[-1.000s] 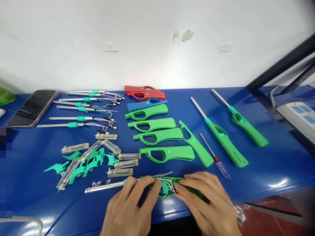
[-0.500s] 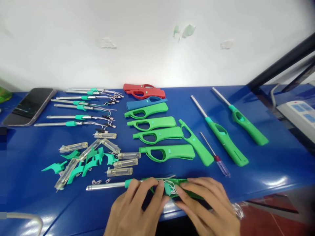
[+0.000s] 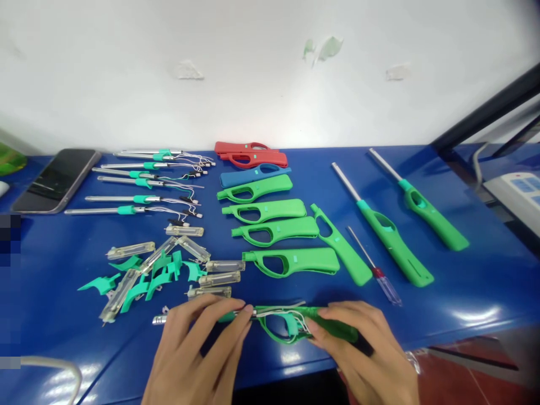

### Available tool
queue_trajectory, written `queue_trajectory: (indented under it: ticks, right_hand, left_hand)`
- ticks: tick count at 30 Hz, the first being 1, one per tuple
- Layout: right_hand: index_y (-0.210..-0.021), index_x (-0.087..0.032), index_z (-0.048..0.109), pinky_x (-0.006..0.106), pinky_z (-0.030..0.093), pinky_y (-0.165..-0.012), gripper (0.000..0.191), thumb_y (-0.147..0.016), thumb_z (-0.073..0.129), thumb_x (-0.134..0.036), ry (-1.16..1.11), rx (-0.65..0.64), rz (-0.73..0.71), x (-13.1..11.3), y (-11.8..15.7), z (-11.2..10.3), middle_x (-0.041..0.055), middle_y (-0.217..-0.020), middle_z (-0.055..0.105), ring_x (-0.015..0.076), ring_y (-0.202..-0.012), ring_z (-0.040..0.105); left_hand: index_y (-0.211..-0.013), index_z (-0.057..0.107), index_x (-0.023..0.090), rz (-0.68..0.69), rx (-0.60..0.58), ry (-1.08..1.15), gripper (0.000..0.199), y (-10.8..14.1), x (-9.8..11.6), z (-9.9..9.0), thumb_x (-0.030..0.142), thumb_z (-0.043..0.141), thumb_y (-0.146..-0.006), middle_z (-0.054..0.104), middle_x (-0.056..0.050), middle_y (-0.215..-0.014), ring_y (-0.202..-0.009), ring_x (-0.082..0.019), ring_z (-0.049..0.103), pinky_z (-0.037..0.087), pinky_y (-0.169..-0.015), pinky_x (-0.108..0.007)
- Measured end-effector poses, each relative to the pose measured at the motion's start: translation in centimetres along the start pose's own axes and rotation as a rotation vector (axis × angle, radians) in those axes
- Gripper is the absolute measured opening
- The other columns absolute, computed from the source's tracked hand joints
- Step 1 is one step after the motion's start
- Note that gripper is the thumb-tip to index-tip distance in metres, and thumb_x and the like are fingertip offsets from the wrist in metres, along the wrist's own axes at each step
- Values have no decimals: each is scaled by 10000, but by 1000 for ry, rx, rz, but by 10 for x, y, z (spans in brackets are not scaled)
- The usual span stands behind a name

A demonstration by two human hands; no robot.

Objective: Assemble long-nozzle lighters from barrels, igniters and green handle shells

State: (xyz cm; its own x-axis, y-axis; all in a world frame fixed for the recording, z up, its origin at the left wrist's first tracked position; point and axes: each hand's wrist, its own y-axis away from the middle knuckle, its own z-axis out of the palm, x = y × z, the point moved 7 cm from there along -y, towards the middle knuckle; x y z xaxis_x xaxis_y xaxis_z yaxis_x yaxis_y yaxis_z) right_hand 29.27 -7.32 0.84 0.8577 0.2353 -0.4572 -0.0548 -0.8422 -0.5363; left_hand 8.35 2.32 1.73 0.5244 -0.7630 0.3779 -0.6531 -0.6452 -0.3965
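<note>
White wires (image 3: 302, 321) and teal trigger (image 3: 292, 324) inside the green half-casing (image 3: 311, 311).

Table (image 3: 498, 264): phone (image 3: 57, 181) far L, nr wall (image 3: 270, 101). Rods (image 3: 97, 211) in row, R of phone. Tanks (image 3: 221, 279) & triggers (image 3: 158, 284) grouped in front of rods, some overlapping. Shells (image 3: 312, 260) ranked front to back at ctr, R of rods. Screwdriver (image 3: 387, 287) R of shells; 2 lighters (image 3: 392, 247) further R. Front edge: open shell (image 3: 312, 311) betw. L hand (image 3: 202, 343) & R hand (image 3: 367, 343), trigger (image 3: 292, 325) & wires (image 3: 301, 318) in it.
</note>
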Motion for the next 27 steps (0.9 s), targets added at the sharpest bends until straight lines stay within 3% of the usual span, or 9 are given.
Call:
queue_trajectory:
  ticks: [14, 20, 27]
  right_hand:
    - [-1220, -262, 818, 389, 617, -871, 320, -997, 730, -51, -49, -42, 0, 5, 7, -1, 60, -1125, 739, 229, -1074, 701]
    - [-1171, -176, 788, 354, 610, -895, 170, -1053, 696, -94, -102, -19, 22, 3, 0, 0, 84, -1107, 705, 215, -1102, 660]
    - [-1266, -207, 754, 293, 591, -939, 203, -1130, 603, -197, -56, -104, 55, 8, -1, 0, 76, -1218, 689, 182, -1141, 660]
  left_hand:
    - [-1299, 715, 242, 13, -81, 30, 432, 2, -5, 8, -33, 555, -1007, 712, -66, -1210, -1192, -229, 593, 542, -1007, -397]
    - [-1286, 708, 202, 11, -19, 72, 343, -1, -2, 9, 9, 599, -1024, 691, -76, -1203, -1167, -230, 581, 499, -993, -411]
    - [-1265, 729, 208, 58, -77, 15, 231, 8, 0, 12, 144, 652, -1057, 733, -48, -1155, -1142, -232, 583, 484, -992, -400]
